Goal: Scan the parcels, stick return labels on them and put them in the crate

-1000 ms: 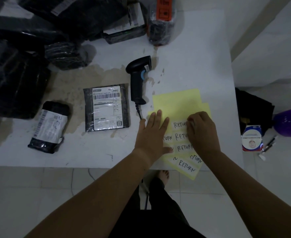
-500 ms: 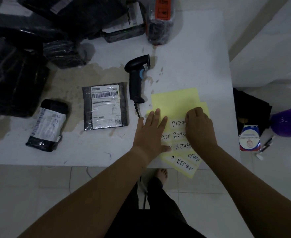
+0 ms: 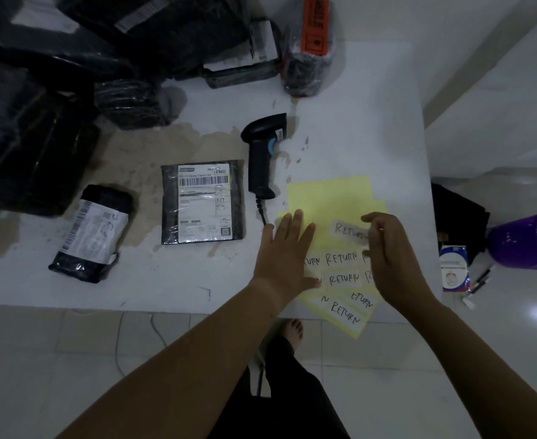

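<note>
Right hand [image 3: 393, 258] pinches a RETURN label [image 3: 349, 232]; flat left hand [image 3: 284, 251] presses the yellow sheet [image 3: 327, 194].

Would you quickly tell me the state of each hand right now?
Left hand: open, pressing flat on the yellow label sheet.
Right hand: closed, pinching one RETURN label by its end.

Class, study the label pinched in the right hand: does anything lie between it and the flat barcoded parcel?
Yes. The left hand, flat on the yellow sheet, lies between the label and the flat parcel; the scanner cable trails there too. The right hand would probably need to carry it over both.
</note>
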{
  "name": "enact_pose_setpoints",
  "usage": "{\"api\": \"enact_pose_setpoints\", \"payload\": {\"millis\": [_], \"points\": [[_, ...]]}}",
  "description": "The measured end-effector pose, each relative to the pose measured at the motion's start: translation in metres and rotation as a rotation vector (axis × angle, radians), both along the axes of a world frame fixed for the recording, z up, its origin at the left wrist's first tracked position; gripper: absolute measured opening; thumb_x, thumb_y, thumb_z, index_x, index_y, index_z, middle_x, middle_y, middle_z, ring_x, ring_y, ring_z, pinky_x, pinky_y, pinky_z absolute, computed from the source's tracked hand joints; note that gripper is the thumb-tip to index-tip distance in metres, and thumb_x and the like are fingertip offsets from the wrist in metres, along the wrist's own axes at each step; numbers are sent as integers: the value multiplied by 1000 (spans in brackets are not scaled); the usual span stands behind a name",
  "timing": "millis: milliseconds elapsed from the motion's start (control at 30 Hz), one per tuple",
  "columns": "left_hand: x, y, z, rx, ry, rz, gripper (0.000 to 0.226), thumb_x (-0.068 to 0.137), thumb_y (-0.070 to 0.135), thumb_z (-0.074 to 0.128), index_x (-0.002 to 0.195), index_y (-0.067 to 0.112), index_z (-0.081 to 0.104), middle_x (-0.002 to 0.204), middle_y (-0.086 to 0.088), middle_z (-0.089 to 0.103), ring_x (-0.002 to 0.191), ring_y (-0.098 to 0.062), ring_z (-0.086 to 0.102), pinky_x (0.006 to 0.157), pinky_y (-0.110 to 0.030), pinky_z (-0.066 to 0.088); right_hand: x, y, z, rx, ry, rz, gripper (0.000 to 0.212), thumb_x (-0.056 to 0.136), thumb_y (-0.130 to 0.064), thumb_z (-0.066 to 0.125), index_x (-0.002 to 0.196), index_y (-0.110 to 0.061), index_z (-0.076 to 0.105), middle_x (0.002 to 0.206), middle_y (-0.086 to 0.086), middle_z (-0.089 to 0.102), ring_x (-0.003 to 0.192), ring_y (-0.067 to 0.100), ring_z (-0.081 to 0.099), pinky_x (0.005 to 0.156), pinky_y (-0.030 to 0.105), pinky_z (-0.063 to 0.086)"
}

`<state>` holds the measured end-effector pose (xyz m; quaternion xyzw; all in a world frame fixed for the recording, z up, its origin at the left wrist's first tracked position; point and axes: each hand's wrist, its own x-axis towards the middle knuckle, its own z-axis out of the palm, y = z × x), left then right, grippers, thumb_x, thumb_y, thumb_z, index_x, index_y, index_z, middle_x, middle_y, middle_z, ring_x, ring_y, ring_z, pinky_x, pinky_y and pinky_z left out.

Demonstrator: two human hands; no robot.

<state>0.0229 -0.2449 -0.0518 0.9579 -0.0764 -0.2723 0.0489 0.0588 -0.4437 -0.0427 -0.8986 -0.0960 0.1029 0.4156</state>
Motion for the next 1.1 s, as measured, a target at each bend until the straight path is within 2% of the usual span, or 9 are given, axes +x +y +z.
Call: {"api": "enact_pose_setpoints", "payload": {"millis": [167,267,367,433,500,667,833,1000,1100], "points": [[-3,22,6,-416,-67,118,95,94,58,60,161,14,11,169,-6,-8,156,-22,-7,126,-40,-4,1,16,21,125,142,-128,16,107,-24,34,110,-19,49,126,-3,52,110,14,60,79,36,61],[-12,44,19,-728,-229,234,66,98,41,62,154,18,36,166,1,24,153,-11,15,124,-35,6,-1,50,34,184,172,-119,16,107,-23,34,98,-21,48,117,-3,56,103,12,62,74,29,60],[-25,71,39,-934,-197,462,43,92,40,72,130,33,52,129,15,61,119,0,54,107,-27,40,-4,91,38,142,160,-38,18,106,-26,34,92,-23,45,96,4,56,83,22,60,67,40,57],[-28,95,50,-1021,-124,687,21,93,35,71,108,36,57,107,18,67,100,4,62,87,-16,47,-3,117,40,79,144,58,18,106,-26,34,94,-18,43,83,12,52,68,25,52,60,44,49],[-27,127,47,-1087,-92,880,4,100,28,62,95,28,62,95,8,70,89,-4,67,78,-21,49,-2,144,37,47,152,144,18,106,-26,34,92,-18,41,76,13,49,56,18,42,53,33,39],[-14,190,31,-986,-83,918,10,98,21,64,88,17,65,82,5,68,77,-7,64,74,-25,50,12,210,25,-3,212,159,17,106,-23,37,93,-14,43,73,10,51,61,25,51,54,40,39],[2,223,14,-848,-86,1051,24,93,40,69,90,18,59,88,4,69,84,-10,67,74,-28,53,22,251,10,-20,231,131,16,106,-17,40,93,-10,47,69,0,48,57,11,45,52,27,37],[11,235,-1,-751,-99,900,12,96,28,67,88,21,62,79,12,64,71,1,58,59,-7,41,28,266,-1,-101,202,84,14,104,-22,42,96,-13,48,69,2,53,58,18,52,53,32,39],[14,236,-1,-713,-176,841,11,97,25,66,91,17,63,80,12,63,73,3,57,61,-7,41,31,272,-3,-121,183,35,12,103,-21,45,95,-14,49,69,4,56,58,21,55,52,34,43]]}}
